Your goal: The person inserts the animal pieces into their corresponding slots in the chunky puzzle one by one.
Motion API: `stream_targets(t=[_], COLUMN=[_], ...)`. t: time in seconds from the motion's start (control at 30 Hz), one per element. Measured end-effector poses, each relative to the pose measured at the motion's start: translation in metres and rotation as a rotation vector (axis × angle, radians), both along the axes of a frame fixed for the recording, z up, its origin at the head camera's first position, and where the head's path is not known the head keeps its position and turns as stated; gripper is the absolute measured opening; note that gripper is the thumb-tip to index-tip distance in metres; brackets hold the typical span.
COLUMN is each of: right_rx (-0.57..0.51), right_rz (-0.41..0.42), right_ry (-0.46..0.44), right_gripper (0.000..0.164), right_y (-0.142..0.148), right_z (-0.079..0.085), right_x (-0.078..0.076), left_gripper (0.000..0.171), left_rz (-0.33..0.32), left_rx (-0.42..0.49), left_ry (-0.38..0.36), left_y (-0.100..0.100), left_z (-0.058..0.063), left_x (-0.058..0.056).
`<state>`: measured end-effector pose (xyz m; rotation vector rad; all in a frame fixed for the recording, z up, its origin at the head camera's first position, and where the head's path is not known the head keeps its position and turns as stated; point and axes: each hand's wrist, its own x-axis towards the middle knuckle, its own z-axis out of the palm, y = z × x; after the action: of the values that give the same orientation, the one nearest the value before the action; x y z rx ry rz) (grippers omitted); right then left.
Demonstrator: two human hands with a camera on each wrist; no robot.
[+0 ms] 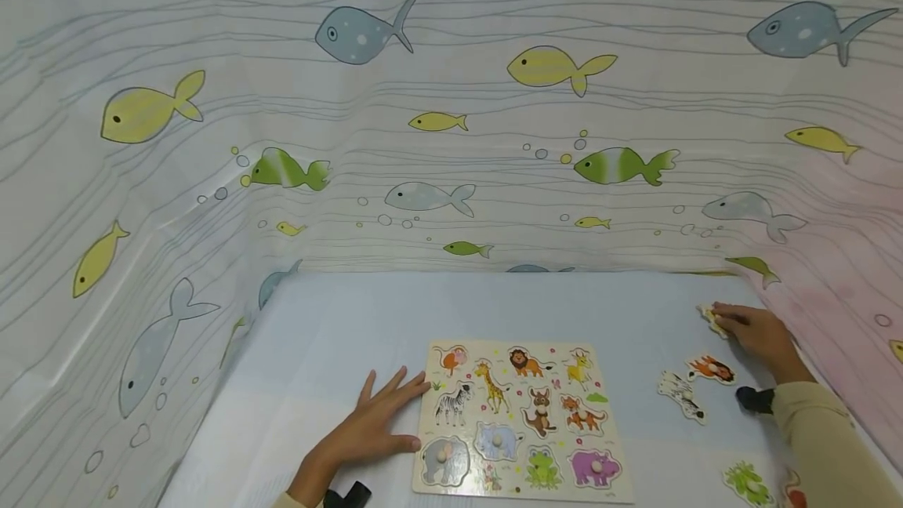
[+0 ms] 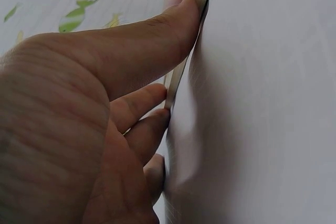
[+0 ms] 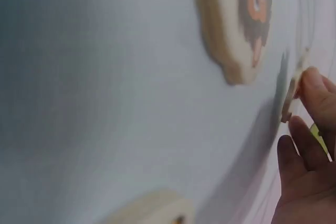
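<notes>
A wooden animal puzzle board (image 1: 518,410) lies at the front middle of the table. My left hand (image 1: 374,426) rests at its left edge with fingers spread; in the left wrist view the thumb (image 2: 181,17) touches the board's side. My right hand (image 1: 758,335), far right, pinches a small yellowish puzzle piece (image 1: 711,321) by its upper side; its animal is mostly covered. The right wrist view shows that piece (image 3: 293,90) edge-on between thumb and fingers, tilted up from the table. Nearest to that hand lie a lion piece (image 1: 712,369) and a zebra piece (image 1: 680,397).
A frog piece (image 1: 749,484) and a partly hidden reddish piece (image 1: 795,490) lie near the right sleeve. Knobbed grey elephant (image 1: 451,465), blue-grey animal (image 1: 487,436) and purple hippo (image 1: 585,470) pieces sit in the board. Fish-patterned sheeting (image 1: 437,155) encloses the table.
</notes>
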<state>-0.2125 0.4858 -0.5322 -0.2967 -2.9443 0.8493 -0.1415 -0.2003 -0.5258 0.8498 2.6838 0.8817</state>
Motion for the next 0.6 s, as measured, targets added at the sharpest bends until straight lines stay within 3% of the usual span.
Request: stream_targets(t=[0.2, 0.33, 0.47, 0.6], right_rx=[0.014, -0.044, -0.121, -0.147], right_rz=[0.051, 0.051, 0.063, 0.062], right_ry=[0.122, 0.215, 0.281, 0.283], right_gripper=[0.046, 0.036, 0.032, 0.036], right_y=[-0.011, -0.027, -0.044, -0.064], right_z=[0.023, 0.039, 0.046, 0.046], right_x=[0.001, 0.004, 0.01, 0.019], left_gripper=[0.086, 0.085, 0.085, 0.085], left_rz=[0.001, 0.002, 0.005, -0.001], left_rx=[-0.02, -0.009, 0.002, 0.01], left_ry=[0.008, 0.008, 0.013, 0.018], left_y=[0.0, -0.001, -0.001, 0.0], left_z=[0.0, 0.001, 0.001, 0.0], left_x=[-0.001, 0.0, 0.001, 0.001])
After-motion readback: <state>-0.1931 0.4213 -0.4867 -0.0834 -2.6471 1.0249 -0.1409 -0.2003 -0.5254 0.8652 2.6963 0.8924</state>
